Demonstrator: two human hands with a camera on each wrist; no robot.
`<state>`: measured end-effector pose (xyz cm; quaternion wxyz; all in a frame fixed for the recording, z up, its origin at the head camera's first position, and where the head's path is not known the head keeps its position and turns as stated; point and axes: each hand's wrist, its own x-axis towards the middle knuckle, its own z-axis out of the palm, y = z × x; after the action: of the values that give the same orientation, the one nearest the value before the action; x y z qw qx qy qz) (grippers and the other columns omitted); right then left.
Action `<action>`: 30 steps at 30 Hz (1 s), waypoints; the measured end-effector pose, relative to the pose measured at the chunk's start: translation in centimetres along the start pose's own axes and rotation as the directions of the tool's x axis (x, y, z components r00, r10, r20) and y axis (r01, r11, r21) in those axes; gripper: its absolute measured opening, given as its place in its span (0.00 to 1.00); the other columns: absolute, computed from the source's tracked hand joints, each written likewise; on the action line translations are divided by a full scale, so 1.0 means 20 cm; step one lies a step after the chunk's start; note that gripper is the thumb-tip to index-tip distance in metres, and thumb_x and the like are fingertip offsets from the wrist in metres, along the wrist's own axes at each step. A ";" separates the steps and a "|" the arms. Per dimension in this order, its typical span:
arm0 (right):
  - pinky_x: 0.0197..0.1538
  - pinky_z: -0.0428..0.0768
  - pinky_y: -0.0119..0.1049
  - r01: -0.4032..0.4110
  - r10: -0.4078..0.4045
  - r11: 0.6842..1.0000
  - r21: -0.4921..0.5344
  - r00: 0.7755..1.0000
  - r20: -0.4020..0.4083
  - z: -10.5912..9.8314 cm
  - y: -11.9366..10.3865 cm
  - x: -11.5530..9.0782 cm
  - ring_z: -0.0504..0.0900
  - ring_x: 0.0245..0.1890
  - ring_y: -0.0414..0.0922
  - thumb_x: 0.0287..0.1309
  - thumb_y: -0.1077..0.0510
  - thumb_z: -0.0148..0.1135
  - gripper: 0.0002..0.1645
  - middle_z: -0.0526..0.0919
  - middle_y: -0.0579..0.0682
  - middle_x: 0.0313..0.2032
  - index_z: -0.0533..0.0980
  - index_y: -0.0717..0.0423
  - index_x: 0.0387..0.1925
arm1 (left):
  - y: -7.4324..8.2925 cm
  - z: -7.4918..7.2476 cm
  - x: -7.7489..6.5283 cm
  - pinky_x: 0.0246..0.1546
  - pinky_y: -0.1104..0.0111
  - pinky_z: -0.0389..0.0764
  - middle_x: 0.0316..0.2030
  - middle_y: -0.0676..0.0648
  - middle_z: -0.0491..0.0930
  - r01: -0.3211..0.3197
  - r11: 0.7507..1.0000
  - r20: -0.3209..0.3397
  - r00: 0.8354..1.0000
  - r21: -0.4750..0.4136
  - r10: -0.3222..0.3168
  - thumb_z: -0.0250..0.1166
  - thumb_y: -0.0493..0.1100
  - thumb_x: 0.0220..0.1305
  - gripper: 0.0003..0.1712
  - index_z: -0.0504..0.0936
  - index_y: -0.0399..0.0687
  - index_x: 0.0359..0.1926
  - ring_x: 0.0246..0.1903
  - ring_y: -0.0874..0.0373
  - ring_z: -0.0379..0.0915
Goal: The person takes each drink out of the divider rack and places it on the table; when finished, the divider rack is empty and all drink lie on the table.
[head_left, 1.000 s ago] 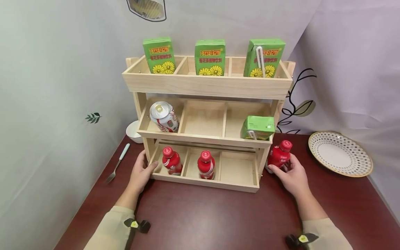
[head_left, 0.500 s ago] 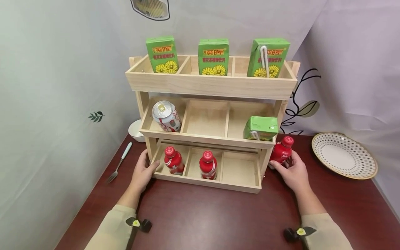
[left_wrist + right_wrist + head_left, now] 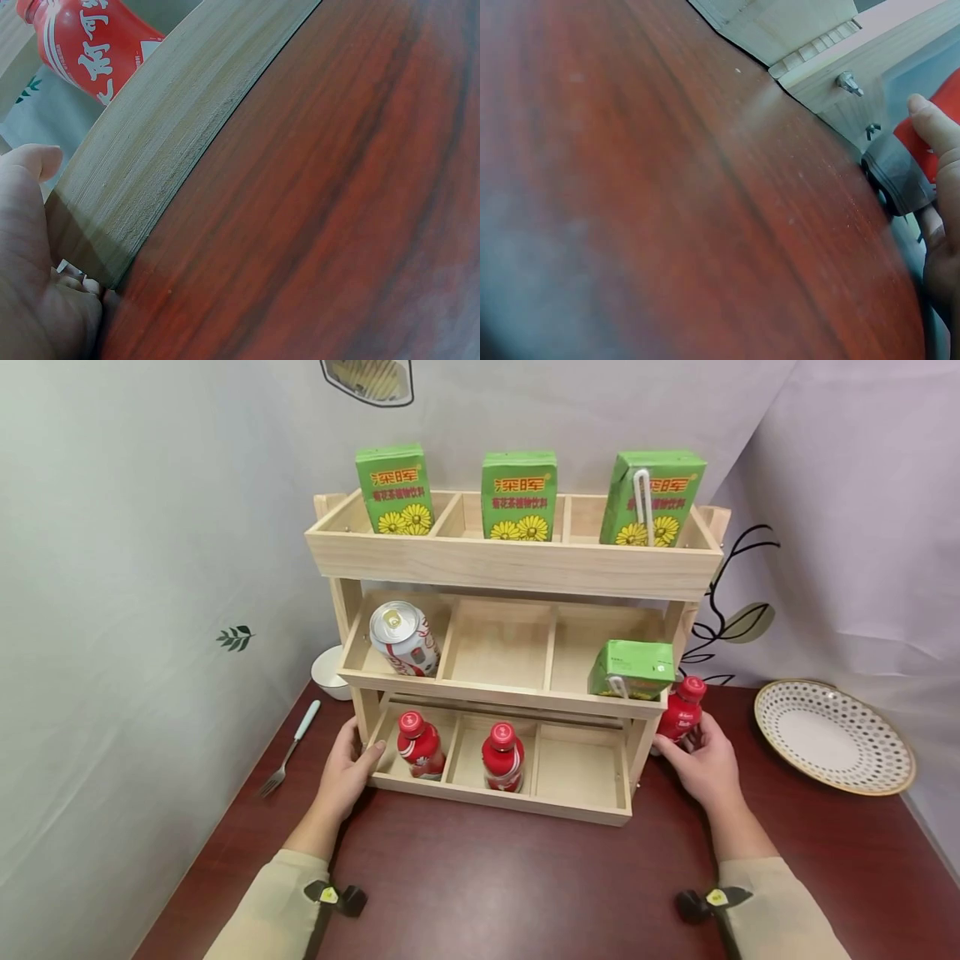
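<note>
A three-tier wooden shelf stands on the dark red table. My left hand grips its lower left corner, thumb over the side rim and fingers outside. On the right, my right hand holds a red-capped drink bottle beside the shelf's right leg; the shelf partly covers it in the head view. In the right wrist view the bottle's base is close over the table. Two similar bottles, a left one and a middle one, stand in the bottom tier.
Three green drink cartons stand in the top tier. The middle tier holds a can and another carton. A patterned plate lies right; a fork and white bowl are left.
The right hand has moved the bottle slightly back, closer along the shelf's right side, so more of it is covered. The left hand keeps its place on the shelf. The head view has shifted slightly.
</note>
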<state>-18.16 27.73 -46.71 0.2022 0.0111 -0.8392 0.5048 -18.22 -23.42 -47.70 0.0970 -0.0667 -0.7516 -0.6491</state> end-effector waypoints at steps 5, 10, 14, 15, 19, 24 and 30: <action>0.48 0.73 0.21 -0.010 0.010 1.000 0.024 1.000 -0.005 0.02 0.00 0.03 0.75 0.45 0.26 0.50 0.66 0.72 0.35 0.78 0.53 0.49 0.67 0.69 0.59 | 0.01 0.00 0.00 0.53 0.74 0.67 0.60 0.31 0.67 0.006 1.000 0.004 1.000 0.015 -0.006 0.57 0.29 0.66 0.32 0.58 0.33 0.69 0.59 0.40 0.64; 0.49 0.74 0.22 -0.015 0.014 0.999 0.046 1.000 0.007 0.03 0.02 0.05 0.75 0.44 0.27 0.50 0.67 0.72 0.35 0.78 0.50 0.48 0.67 0.69 0.58 | 0.02 0.00 0.00 0.53 0.73 0.68 0.60 0.31 0.67 0.019 1.000 -0.009 1.000 0.019 -0.019 0.57 0.28 0.65 0.32 0.59 0.33 0.68 0.59 0.41 0.65; 0.49 0.73 0.21 -0.011 0.011 0.998 0.061 1.000 0.003 0.04 0.02 0.08 0.75 0.45 0.27 0.51 0.68 0.71 0.33 0.78 0.47 0.47 0.67 0.68 0.58 | 0.01 0.00 0.00 0.54 0.72 0.67 0.61 0.32 0.67 0.019 0.999 -0.004 1.000 0.027 -0.019 0.57 0.28 0.65 0.32 0.58 0.33 0.69 0.59 0.42 0.64; 0.49 0.73 0.21 -0.011 0.011 0.999 0.052 1.000 -0.002 0.04 0.03 0.08 0.75 0.45 0.27 0.51 0.68 0.70 0.33 0.78 0.45 0.47 0.68 0.68 0.57 | 0.01 0.00 0.00 0.54 0.72 0.67 0.61 0.32 0.67 0.019 0.999 -0.003 1.000 0.028 -0.019 0.57 0.28 0.65 0.32 0.58 0.33 0.69 0.59 0.43 0.64; 0.49 0.73 0.21 -0.019 0.019 0.997 0.077 1.000 0.003 0.05 0.04 0.10 0.75 0.46 0.28 0.52 0.68 0.69 0.31 0.78 0.40 0.46 0.68 0.68 0.57 | 0.01 0.00 -0.01 0.53 0.73 0.68 0.60 0.33 0.68 0.024 0.999 -0.010 1.000 0.036 -0.024 0.57 0.28 0.65 0.32 0.59 0.33 0.68 0.58 0.43 0.65; 0.50 0.72 0.21 -0.016 0.016 0.993 0.116 1.000 -0.003 0.07 0.06 0.13 0.75 0.47 0.29 0.52 0.70 0.68 0.31 0.77 0.39 0.46 0.68 0.68 0.58 | 0.01 0.00 -0.01 0.52 0.74 0.68 0.59 0.32 0.69 0.019 0.999 -0.005 1.000 0.037 -0.019 0.58 0.29 0.65 0.31 0.60 0.34 0.68 0.57 0.42 0.66; 0.50 0.72 0.21 -0.006 0.006 0.993 0.116 1.000 -0.001 0.07 0.06 0.18 0.75 0.48 0.29 0.52 0.70 0.67 0.31 0.78 0.42 0.48 0.68 0.69 0.58 | 0.00 0.01 0.00 0.52 0.74 0.69 0.59 0.32 0.69 0.029 0.999 -0.011 1.000 0.017 -0.028 0.57 0.28 0.65 0.31 0.60 0.34 0.67 0.57 0.43 0.66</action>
<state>-22.23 27.76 -47.02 0.2005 0.0199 -0.8082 0.5533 -18.33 -23.26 -47.78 0.0923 -0.0517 -0.7573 -0.6444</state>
